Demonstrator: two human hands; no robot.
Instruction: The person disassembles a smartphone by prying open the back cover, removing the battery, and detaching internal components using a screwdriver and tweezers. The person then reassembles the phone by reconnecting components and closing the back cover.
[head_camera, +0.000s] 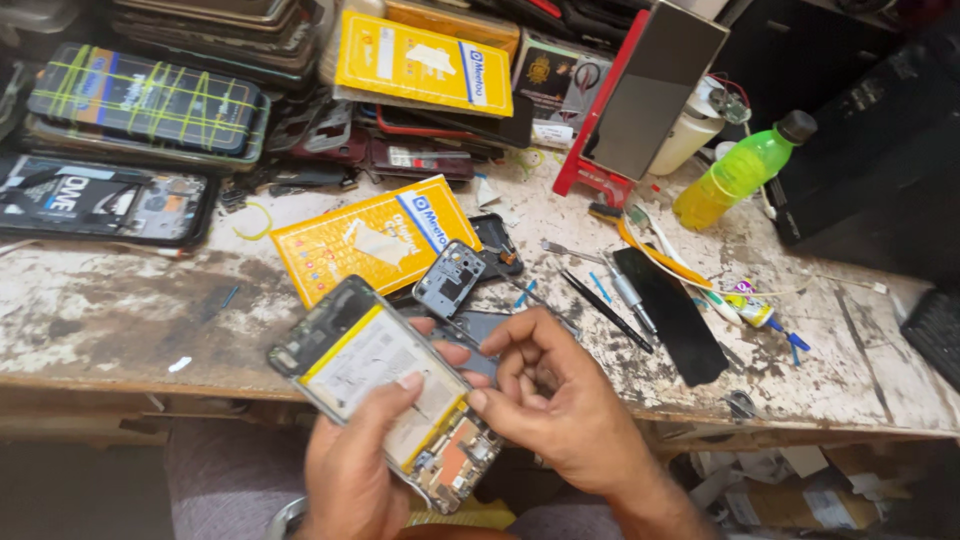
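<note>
Right now both hands are on an opened phone (388, 390), held low over the near edge of the worktop (110, 310), back cover off and its insides facing up. The left hand (350, 470) cradles it from below, fingers curled around the body and thumb pressed flat on the pale battery. The right hand (560, 400) is closed in a pinch beside the phone's right edge; whether a screw or a small tool sits between those fingertips I cannot tell — they are bunched too tightly. By my judgement this is the strip-down stage, with work going on along the edge of the frame or at a connector near the battery. The next move would call for a steady left grip and a fine, light touch from the right, since the parts are small and close to the battery. The phone itself looks well used: a metal frame, a large whitish battery edged in yellow, an exposed dark board at the upper end and an orange-brown section with small components at the lower end. Just behind it on the worktop lies a grey inner frame piece (449, 278) on a yellow packet (365, 240), with a screwdriver (625, 290) and a thin black tool (605, 310) to the right — and a green bottle (745, 170) farther back.
</note>
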